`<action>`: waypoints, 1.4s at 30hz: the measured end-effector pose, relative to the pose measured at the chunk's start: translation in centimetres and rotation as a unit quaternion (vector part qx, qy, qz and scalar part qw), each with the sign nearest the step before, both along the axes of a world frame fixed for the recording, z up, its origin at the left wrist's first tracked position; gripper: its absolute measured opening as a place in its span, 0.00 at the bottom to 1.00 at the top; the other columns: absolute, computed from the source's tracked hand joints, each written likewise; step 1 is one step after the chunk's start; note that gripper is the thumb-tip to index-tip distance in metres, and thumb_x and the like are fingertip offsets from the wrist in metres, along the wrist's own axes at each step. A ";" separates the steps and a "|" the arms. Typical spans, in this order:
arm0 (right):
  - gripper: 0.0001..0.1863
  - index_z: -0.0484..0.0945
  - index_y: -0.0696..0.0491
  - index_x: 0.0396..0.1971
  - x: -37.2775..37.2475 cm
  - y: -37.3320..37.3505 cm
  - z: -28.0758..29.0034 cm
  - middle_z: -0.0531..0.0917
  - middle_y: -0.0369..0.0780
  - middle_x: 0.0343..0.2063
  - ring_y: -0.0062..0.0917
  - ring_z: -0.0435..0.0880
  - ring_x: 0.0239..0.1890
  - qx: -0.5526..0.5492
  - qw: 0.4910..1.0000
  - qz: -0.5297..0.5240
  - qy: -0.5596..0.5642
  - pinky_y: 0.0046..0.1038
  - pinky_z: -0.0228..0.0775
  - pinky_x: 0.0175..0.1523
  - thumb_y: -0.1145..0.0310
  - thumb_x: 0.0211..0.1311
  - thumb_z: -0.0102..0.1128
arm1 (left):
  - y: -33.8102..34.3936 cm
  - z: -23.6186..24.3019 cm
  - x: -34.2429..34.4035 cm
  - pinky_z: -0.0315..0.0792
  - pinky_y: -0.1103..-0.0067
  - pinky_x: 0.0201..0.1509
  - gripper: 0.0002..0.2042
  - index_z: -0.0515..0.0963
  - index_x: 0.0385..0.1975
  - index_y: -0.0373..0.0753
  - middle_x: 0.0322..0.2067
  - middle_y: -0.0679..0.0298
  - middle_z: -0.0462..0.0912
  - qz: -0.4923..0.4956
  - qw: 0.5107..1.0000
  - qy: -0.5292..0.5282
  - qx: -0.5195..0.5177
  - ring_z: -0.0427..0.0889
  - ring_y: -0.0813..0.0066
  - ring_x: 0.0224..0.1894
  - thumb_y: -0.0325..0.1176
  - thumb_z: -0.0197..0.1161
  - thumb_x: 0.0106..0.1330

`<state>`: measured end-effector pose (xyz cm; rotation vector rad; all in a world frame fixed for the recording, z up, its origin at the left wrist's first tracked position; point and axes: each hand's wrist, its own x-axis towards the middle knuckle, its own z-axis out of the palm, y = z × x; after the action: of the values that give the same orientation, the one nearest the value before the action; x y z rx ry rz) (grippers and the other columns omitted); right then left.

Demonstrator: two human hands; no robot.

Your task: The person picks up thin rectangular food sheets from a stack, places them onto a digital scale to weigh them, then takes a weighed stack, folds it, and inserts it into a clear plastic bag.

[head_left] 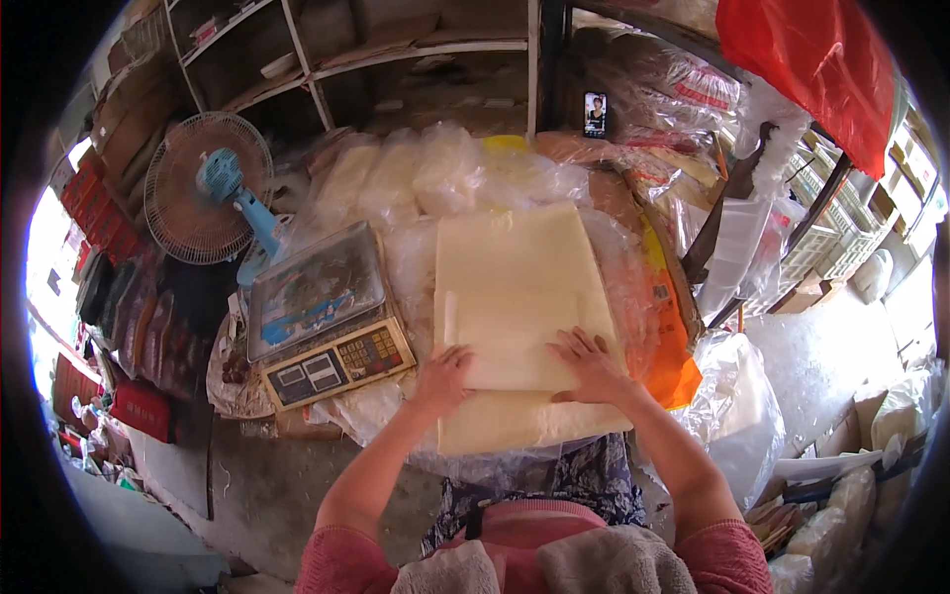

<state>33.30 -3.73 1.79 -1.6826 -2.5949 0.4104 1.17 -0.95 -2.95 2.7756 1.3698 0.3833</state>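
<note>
A large cream-yellow sheet (pixel 520 247), thin and smooth, lies on the plastic-covered table before me. On its middle rests a smaller folded cream piece (pixel 513 322); I cannot tell whether it is a separate sheet. My left hand (pixel 445 376) lies at the left edge of the folded piece, fingers stretched forward and touching it. Across from it, my right hand (pixel 594 371) presses flat near the right edge with its fingers spread. Neither hand grips anything that I can see.
Left of the sheet stands a digital scale (pixel 332 317) with a metal pan, and behind it a blue fan (pixel 223 183). Clear bags of pale goods (pixel 396 178) line the table's back. A phone (pixel 595 114) stands at the back right. An orange bag (pixel 673 337) hangs over the right edge.
</note>
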 end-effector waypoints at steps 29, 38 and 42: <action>0.30 0.57 0.46 0.66 -2.2 3.8 -5.4 0.53 0.46 0.67 0.47 0.47 0.69 0.200 0.977 -0.075 0.008 0.56 0.40 0.67 0.52 0.66 0.43 | 3.5 -0.9 6.3 0.40 0.53 0.70 0.33 0.60 0.65 0.44 0.69 0.57 0.52 0.168 0.983 -0.070 -0.011 0.47 0.62 0.72 0.58 0.50 0.64; 0.28 0.64 0.49 0.61 -6.4 0.4 -1.7 0.64 0.47 0.61 0.46 0.60 0.62 0.101 0.981 -0.164 0.000 0.55 0.46 0.65 0.50 0.66 0.45 | 0.6 -0.6 6.5 0.49 0.62 0.70 0.37 0.54 0.67 0.43 0.67 0.54 0.55 0.261 0.872 -0.407 0.070 0.54 0.65 0.69 0.36 0.64 0.58; 0.26 0.69 0.53 0.57 -8.9 -4.0 -1.7 0.76 0.47 0.50 0.43 0.70 0.57 0.095 0.979 -0.063 0.167 0.45 0.57 0.60 0.53 0.64 0.52 | -3.7 -3.3 5.0 0.70 0.71 0.55 0.39 0.55 0.65 0.35 0.58 0.56 0.69 0.214 0.681 -0.653 -0.252 0.72 0.69 0.56 0.21 0.61 0.48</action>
<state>24.44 -7.75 0.13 -1.5509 -2.2020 0.3871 6.21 -4.61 -6.25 1.0413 1.2452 1.3497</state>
